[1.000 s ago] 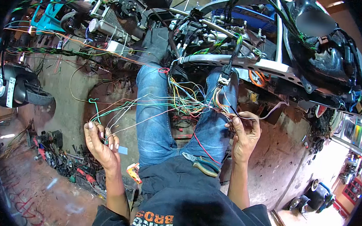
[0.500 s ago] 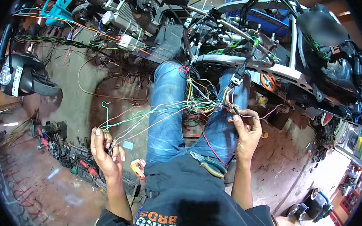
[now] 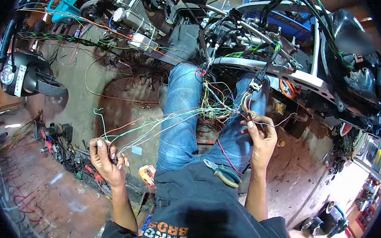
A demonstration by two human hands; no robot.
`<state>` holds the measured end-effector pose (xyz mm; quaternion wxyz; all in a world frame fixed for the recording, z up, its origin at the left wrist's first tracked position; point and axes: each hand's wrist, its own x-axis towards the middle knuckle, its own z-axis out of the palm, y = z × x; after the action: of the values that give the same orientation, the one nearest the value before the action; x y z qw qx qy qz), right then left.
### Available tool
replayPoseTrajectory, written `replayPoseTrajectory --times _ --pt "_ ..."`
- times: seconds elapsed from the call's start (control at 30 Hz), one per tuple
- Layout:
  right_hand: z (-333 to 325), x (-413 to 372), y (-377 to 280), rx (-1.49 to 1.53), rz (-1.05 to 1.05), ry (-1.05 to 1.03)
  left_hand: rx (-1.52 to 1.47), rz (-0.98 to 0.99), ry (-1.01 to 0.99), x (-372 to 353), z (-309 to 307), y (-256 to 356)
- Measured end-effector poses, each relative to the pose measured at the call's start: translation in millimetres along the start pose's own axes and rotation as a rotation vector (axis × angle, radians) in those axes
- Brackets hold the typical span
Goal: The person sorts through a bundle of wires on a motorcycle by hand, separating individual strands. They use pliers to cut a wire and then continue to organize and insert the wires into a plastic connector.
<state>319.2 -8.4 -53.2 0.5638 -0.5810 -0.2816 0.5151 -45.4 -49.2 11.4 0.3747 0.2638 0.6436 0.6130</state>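
Stained floor (image 3: 68,185) beneath left hand (image 3: 108,162), bent fingers (image 3: 103,152) around wires (image 3: 166,116).

You had faded blue denim trousers (image 3: 179,118) under your black cloth shirt (image 3: 205,226), its lettering orange and white! Your thin wires (image 3: 164,117) ran green, white and red; your slim-handled metal pliers (image 3: 226,174) showed teal and cream, and that plastic crate (image 3: 289,26) was blue!

Wires (image 3: 213,111) over legs (image 3: 179,136), pliers (image 3: 225,174) on lap (image 3: 186,174)

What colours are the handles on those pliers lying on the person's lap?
The handles are dark blue-green and tan; the head view shows them best.
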Motion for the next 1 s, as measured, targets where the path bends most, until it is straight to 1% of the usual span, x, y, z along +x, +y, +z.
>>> replayPoseTrajectory --times 0.2,0.23,0.27,0.3,0.37,0.43,0.47,0.5,0.57,0.7,0.83,0.93,0.97,1.0 --pt "1 -1 -4 -0.023 0.017 0.029 0.0 -0.087 -0.006 -1 8 3" --pt "1 -2 -4 -0.05 0.004 0.042 0.005 -0.103 0.005 -1 11 5" --pt "-1 -2 -2 -0.051 -0.01 0.05 0.036 -0.098 -0.048 1 10 4" --pt "-4 -2 -1 -0.052 -0.028 0.057 0.065 -0.124 -0.031 1 21 7" --pt "-5 -4 -3 -0.044 -0.041 0.116 0.046 -0.136 -0.078 4 26 1" --pt "-16 -3 -3 -0.022 -0.087 0.189 -0.013 -0.19 -0.092 3 40 3" --pt "-22 -5 -11 -0.035 -0.072 0.197 -0.053 -0.216 -0.109 4 46 3" --pt "-29 -2 -11 -0.055 -0.146 0.211 -0.071 -0.247 -0.132 4 49 1" --pt "-38 -2 -17 -0.042 -0.18 0.234 -0.082 -0.3 -0.162 2 58 2" --pt "-51 -5 -30 0.068 -0.233 0.191 -0.116 -0.32 -0.214 -1 69 -1" --pt "-48 -7 -38 -0.019 -0.16 0.285 -0.118 -0.343 -0.211 -3 74 1" --pt "-38 -5 -36 -0.072 -0.083 0.237 -0.108 -0.371 -0.186 -6 74 2" --pt "-34 -5 -35 -0.092 -0.046 0.214 -0.117 -0.354 -0.2 -8 74 3" --pt "-33 -6 -26 -0.017 -0.054 0.175 -0.094 -0.372 -0.172 -9 76 7"
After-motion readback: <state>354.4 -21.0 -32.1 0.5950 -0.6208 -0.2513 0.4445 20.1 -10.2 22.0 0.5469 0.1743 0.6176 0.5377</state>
